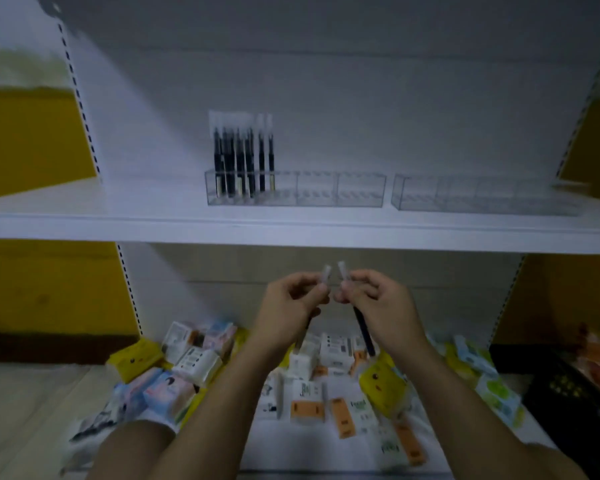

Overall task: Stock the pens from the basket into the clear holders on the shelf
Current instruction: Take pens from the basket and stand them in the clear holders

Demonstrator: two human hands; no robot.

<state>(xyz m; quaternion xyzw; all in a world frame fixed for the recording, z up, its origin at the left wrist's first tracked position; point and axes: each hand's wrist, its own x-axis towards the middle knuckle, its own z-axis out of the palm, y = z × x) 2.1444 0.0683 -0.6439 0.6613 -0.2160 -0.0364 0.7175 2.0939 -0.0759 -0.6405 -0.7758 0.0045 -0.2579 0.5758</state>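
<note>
Left hand (291,304) and right hand (380,303) pinch dark, clear-capped pens (363,328).

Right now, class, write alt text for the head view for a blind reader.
The left hand and right hand each hold a pen below a white shelf. Its left clear holder has dark pens; the right holder looks empty.

**Two pens in hand, more in a clear holder**

Left clear holder (326,192) sits mid-shelf (118,225), a long box w/ dividers. Its left end holds a cluster of dark pens (243,161), upright, clear caps up. Right clear holder (482,196) sits just beside it. Below the shelf edge, L hand (291,301) pinches L-hand pen (326,273) & R hand (378,301) pinches R-hand pen (362,327); pale caps up, tips leaning together.
</note>
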